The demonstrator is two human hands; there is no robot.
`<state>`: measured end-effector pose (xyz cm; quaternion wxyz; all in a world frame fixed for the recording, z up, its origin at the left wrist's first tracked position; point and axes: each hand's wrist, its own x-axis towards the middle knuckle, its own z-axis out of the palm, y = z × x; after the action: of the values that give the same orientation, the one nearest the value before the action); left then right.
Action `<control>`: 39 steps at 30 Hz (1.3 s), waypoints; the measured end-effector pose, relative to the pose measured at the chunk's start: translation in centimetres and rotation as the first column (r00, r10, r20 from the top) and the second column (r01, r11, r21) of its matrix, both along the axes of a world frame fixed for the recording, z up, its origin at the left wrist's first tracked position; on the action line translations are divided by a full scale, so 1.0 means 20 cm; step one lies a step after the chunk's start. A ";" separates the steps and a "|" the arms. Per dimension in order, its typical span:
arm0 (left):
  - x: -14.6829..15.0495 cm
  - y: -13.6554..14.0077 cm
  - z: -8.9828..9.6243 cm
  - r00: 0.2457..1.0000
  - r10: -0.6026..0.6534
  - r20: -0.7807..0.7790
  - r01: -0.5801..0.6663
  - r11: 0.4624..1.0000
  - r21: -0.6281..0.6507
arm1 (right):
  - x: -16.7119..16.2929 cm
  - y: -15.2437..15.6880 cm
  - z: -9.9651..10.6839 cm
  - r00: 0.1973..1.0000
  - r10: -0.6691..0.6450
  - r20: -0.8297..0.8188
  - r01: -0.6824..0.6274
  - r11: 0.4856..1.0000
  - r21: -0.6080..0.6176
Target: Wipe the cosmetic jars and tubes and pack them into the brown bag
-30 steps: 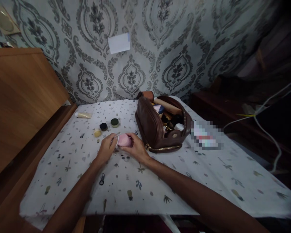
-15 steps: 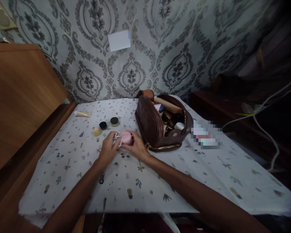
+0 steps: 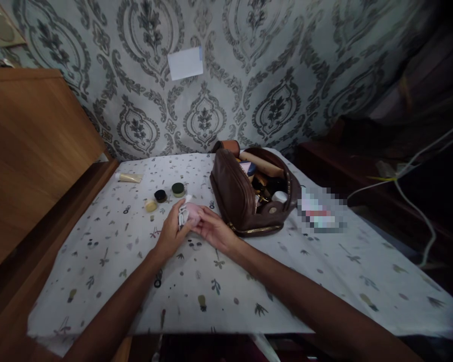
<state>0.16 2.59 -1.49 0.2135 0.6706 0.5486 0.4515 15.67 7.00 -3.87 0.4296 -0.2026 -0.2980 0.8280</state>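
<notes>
Between both hands, above the printed cloth, is a pink rounded container [image 3: 193, 211] with a smooth surface; its exact kind is unclear. My left hand [image 3: 169, 232] is closed on a crumpled white wipe [image 3: 181, 216], which presses against the container's left side and top. From the right, my right hand [image 3: 218, 232] grips the container, its palm turned partly up. Just beyond my left hand stand a small yellowish jar [image 3: 150, 205], a black-lidded jar [image 3: 160, 195] and a dark green-lidded jar [image 3: 178, 189].
An open brown toiletry bag [image 3: 245, 196] full of cosmetics stands right of my hands. A cream tube [image 3: 130, 177] lies at the back left. Patterned cloth [image 3: 196, 301] covers the table. A blurred-out packet [image 3: 320, 210] lies right of the bag, and a wooden cabinet [image 3: 33, 151] borders the left.
The wipe now covers more of the pink container, which has turned in my hands. My right hand has rolled palm-up and shifted slightly left around it.
</notes>
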 end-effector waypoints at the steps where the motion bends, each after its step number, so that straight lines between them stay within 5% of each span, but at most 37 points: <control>1: 0.00 0.00 0.00 1.000 -0.010 0.011 0.010 1.000 -0.006 | 0.00 0.00 0.00 1.000 0.023 0.005 -0.023 0.999 -0.022; 7: 0.00 -0.01 0.01 0.999 0.001 0.039 0.000 1.000 -0.020 | 0.02 0.01 0.01 0.991 0.128 0.034 -0.127 0.991 -0.037; 19: 0.01 -0.02 0.01 1.000 0.028 0.010 -0.029 0.998 0.060 | 0.02 0.01 0.01 0.993 0.102 0.051 -0.103 0.994 0.018; 23: -0.01 0.00 0.04 0.982 0.088 0.167 -0.097 0.994 0.046 | 0.01 0.01 0.00 0.994 0.100 0.039 -0.100 0.995 -0.008; 26: -0.05 0.03 0.07 0.859 0.183 0.478 -0.189 0.981 -0.035 | 0.01 0.02 -0.01 0.992 0.118 0.033 -0.118 0.993 -0.014; 29: -0.09 0.07 0.07 0.619 0.158 0.769 -0.145 0.986 -0.085 | 0.01 0.01 -0.01 0.983 0.172 0.066 -0.174 0.984 0.027; 32: -0.09 0.10 0.06 0.432 0.112 0.895 -0.147 0.988 -0.052 | 0.01 -0.01 -0.01 0.960 0.251 0.124 -0.263 0.961 0.087; 39: -0.05 0.08 0.08 0.315 0.066 0.947 -0.103 0.994 -0.035 | -0.01 -0.03 0.00 0.928 0.291 0.233 -0.332 0.930 0.160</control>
<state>-0.91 4.15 0.10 0.4584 0.2553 0.3483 0.7768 15.54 6.34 -3.89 0.2770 -0.1936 -0.4494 0.8269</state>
